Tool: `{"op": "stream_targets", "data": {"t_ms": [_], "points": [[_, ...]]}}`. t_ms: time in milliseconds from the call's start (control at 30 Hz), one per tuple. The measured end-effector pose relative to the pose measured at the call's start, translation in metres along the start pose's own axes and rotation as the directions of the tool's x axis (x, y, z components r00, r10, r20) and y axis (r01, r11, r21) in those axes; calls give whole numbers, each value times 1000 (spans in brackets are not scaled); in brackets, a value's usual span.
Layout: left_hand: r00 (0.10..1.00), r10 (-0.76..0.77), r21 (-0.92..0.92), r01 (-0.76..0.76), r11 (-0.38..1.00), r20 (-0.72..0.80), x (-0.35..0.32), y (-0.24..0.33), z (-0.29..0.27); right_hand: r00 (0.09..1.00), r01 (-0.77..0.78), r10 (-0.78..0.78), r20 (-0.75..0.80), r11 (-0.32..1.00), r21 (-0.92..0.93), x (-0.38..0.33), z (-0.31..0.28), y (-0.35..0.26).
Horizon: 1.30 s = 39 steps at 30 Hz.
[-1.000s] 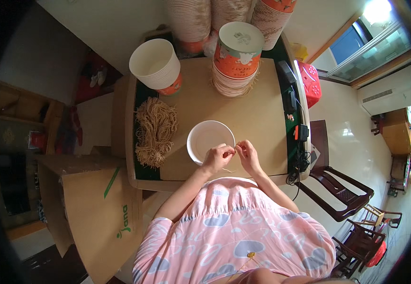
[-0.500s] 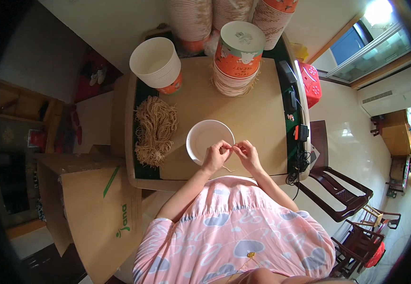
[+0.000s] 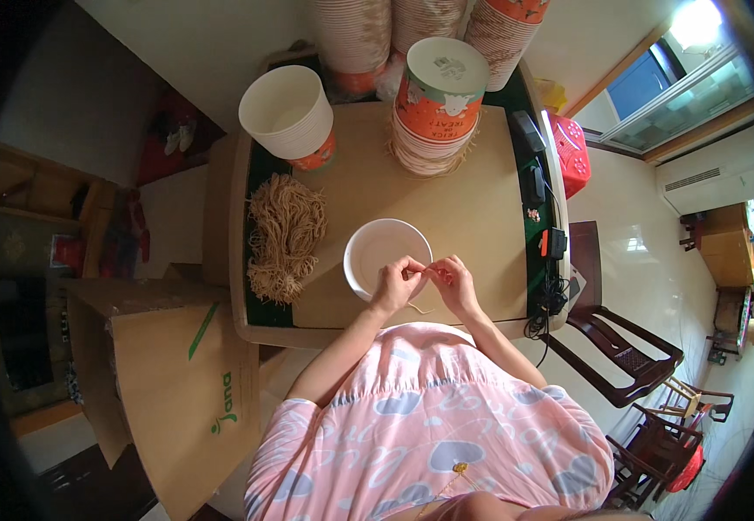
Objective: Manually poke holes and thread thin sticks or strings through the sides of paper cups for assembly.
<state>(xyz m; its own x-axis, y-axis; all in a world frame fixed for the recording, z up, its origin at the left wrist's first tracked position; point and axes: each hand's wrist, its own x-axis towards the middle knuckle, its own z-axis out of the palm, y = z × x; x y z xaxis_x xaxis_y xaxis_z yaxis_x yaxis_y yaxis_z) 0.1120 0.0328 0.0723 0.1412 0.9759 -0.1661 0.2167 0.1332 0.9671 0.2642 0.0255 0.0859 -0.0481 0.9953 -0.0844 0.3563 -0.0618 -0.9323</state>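
A white paper bucket (image 3: pixel 365 247) stands upright, mouth up, near the table's front edge. At its right rim my left hand (image 3: pixel 397 283) and my right hand (image 3: pixel 453 283) meet, fingertips pinched close together. A thin beige string (image 3: pixel 421 310) trails out below them, its upper part hidden by my fingers. Whether the string passes through the bucket's wall cannot be made out. To the left lies a loose bundle of beige strings (image 3: pixel 284 239). Behind it is a nested stack of white buckets (image 3: pixel 288 113), mouths up.
An upside-down stack of orange printed buckets (image 3: pixel 436 117) stands at the back centre of the table, with strings around its lower part. Taller bucket stacks (image 3: pixel 351 39) rise behind. Black cables and adapters (image 3: pixel 551 260) line the right edge. A cardboard box (image 3: pixel 177 382) sits at the left.
My right hand's fingers have curled slightly at the fingertips. Both hands stay at the bucket's rim, and the things on the table have kept their places.
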Motion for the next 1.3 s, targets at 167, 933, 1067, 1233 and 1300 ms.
{"op": "stream_targets", "data": {"t_ms": [167, 933, 1067, 1233, 1300], "points": [[1000, -13, -50, 13, 999, -1, 2, -13, -1, 998, 60, -59, 23, 998, -35, -3, -3, -7], [855, -386, -495, 516, 699, 346, 5, -5, -16, 988, 152, -151, 20, 983, -101, -5, -5, -15], [870, -375, -461, 489, 741, 320, 5, -2, -14, 984, 179, -179, 8, 977, -115, -3, -5, -13], [880, -372, -417, 469, 779, 295, 5, 2, -12, 991, 132, -131, 13, 984, -122, -2, -5, -9], [892, -358, -409, 446, 796, 276, 6, -3, -10, 995, 94, -92, 23, 989, -111, -1, -4, -3]]}}
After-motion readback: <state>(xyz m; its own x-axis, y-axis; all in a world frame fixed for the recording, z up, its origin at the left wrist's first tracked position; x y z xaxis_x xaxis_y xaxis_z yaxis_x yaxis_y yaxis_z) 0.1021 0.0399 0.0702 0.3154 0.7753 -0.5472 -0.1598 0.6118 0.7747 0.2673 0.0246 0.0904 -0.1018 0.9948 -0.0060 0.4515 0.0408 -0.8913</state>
